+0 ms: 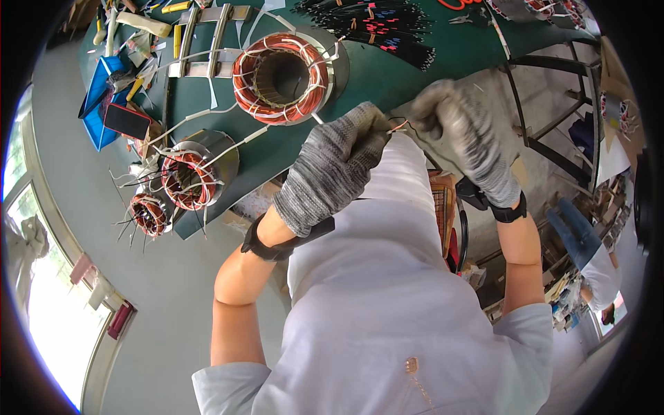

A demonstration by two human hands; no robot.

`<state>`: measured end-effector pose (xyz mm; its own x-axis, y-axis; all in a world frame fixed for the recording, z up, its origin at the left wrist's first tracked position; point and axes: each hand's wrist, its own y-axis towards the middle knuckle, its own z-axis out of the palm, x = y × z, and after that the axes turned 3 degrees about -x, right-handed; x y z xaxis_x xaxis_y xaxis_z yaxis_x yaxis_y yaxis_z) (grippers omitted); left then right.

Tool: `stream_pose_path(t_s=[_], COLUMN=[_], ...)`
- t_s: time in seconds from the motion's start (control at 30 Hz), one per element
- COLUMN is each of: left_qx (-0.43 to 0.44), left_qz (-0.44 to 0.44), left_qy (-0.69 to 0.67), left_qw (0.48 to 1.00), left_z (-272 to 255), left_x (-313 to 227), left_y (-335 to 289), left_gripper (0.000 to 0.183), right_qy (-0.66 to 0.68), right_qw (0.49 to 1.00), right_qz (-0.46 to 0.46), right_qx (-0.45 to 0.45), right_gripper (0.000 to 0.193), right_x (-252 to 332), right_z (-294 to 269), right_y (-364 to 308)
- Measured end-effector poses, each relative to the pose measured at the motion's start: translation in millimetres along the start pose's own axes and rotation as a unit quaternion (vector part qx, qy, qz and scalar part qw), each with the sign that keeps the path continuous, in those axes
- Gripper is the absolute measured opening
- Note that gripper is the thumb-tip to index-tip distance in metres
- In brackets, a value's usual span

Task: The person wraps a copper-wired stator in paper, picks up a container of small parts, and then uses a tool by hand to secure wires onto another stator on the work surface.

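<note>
Both hands wear grey knit gloves and meet just off the near edge of the green desk (387, 76), above the person's white shirt. The left hand (332, 166) has its fingers closed tight, pinching a thin copper wire (399, 125) at its tip; the right hand (460, 135) is curled shut around the other end of the same lead, where a dark strand loops out between the two gloves. The wire hangs in the air between the hands, apart from the desk. It appears to run back toward the large stator (280, 77) with copper windings and white lacing that sits near the desk's near edge, though the link is too fine to trace. A medium stator (190, 178) and a small stator (149, 213) sit toward the desk's left corner, with loose leads sticking out, and a bundle of black sleeves (377, 26) lies at the far edge. The risk I judge here: the thick gloves dull the feel, so a hard tug could snap the fine strand or strip its enamel, and a pull along the lead could drag the large stator toward the edge or loosen its lacing.
</note>
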<state>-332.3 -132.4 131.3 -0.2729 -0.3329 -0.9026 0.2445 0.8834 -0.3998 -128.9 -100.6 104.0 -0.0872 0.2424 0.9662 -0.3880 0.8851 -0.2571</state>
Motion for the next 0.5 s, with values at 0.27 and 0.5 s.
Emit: stream_pose_path(t_s=[0.27, 0.5], left_qx=[0.056, -0.015], left_qz=[-0.038, 0.014], left_qy=[-0.011, -0.085], left_qw=[0.998, 0.996], left_z=[-5, 4], left_x=[0, 14], left_y=[2, -2], left_gripper=[0.011, 0.010], right_qy=[-0.225, -0.255], right_qw=[0.955, 0.949], right_qz=[-0.187, -0.178], right_qx=[0.047, 0.049], right_gripper=[0.005, 0.004], right_x=[10, 14], right_z=[14, 14], right_y=[7, 4])
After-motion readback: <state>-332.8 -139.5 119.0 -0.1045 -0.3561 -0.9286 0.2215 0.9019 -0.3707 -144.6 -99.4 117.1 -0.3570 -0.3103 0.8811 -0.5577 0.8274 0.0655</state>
